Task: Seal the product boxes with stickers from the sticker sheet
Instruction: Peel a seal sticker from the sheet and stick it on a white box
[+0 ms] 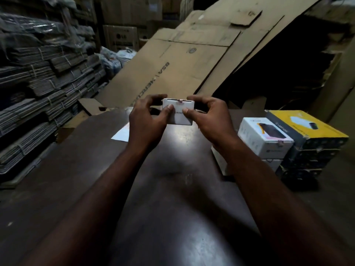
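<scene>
Large flattened cardboard sheets point(182, 64) lean across the back of your view, and tied bundles of folded cartons point(38, 83) are stacked up along your left side. Below them the dark, glossy tabletop point(163, 189) runs toward you, with both your forearms stretched out over it. At its right edge stand stacked product boxes: a yellow box point(307, 127) on top of dark ones, and just beside it a white box point(265, 137) on another white one, with a pinkish tab point(280, 143) at its near top edge. The sticker sheet point(122, 133) lies flat on the tabletop to the left, partly hidden behind your left wrist. Your left hand point(148, 120) and right hand point(209, 116) hold a white product box point(179, 117) between them over the far part of the tabletop; whether it touches the surface you cannot tell. The fingers point(153, 98) of each hand are curled round one end of the box, and both thumbs press on the face turned toward you, close together. A small pink sticker point(180, 100) sits at the middle of the box's upper edge, between your two sets of fingertips.
</scene>
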A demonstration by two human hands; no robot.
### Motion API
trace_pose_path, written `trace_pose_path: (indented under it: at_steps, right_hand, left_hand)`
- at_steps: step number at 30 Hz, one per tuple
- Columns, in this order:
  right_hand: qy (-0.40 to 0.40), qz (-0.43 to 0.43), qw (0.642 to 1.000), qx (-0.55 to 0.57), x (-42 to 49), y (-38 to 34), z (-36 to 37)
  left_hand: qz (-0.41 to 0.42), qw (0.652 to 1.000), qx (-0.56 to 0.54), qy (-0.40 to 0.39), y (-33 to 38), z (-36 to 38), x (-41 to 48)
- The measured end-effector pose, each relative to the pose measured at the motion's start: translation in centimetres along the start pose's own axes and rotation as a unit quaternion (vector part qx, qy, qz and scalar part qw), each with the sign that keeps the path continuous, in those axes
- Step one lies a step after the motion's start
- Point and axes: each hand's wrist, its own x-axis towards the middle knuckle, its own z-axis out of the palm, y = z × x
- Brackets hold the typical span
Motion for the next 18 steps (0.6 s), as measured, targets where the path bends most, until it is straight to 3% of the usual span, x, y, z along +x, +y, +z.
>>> trace_pose_path:
  at_steps: [18]
  right_hand:
    - [-0.03, -0.078, 0.989, -0.119, -0.1, -0.3, -1.7]
  left_hand:
    - [0.026, 0.997, -0.021, -0.074, 0.3, 0.2, -1.5]
